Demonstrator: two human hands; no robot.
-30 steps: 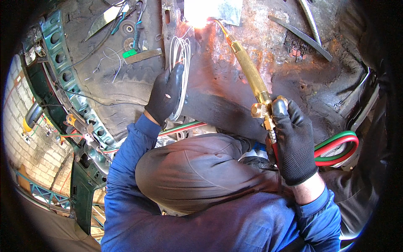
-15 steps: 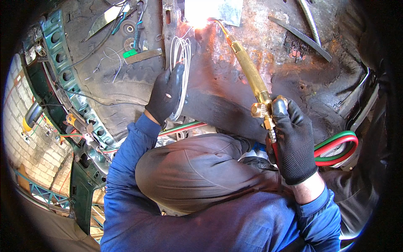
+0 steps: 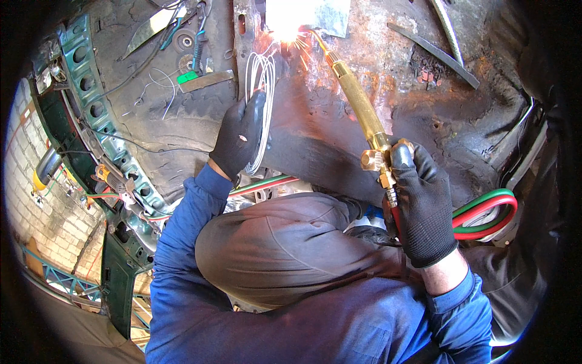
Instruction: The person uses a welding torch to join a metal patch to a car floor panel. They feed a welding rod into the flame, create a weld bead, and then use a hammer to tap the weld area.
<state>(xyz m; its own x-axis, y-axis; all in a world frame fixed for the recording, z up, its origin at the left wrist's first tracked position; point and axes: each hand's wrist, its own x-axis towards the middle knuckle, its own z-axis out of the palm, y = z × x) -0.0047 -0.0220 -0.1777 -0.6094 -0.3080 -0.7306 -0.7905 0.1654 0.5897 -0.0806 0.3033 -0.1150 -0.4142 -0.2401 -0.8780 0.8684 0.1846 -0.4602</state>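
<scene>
From here it looks like welding in progress: the right hand (image 3: 424,212) grips the brass torch (image 3: 359,100), its tip sparking beside the pale metal sheet (image 3: 335,18), top centre of the frame; the left hand (image 3: 238,138) is closed round a wire coil (image 3: 268,91) just below. Next calls, I'd judge, for steady feeding along the sheet's lower edge, partly lost in glare — there's swinging room rightward before the dark bar (image 3: 433,54), while pliers (image 3: 199,45) crowd upper left.

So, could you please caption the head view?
Left hand holding coiled wire, right hand a brass torch, sparks ahead.
</scene>
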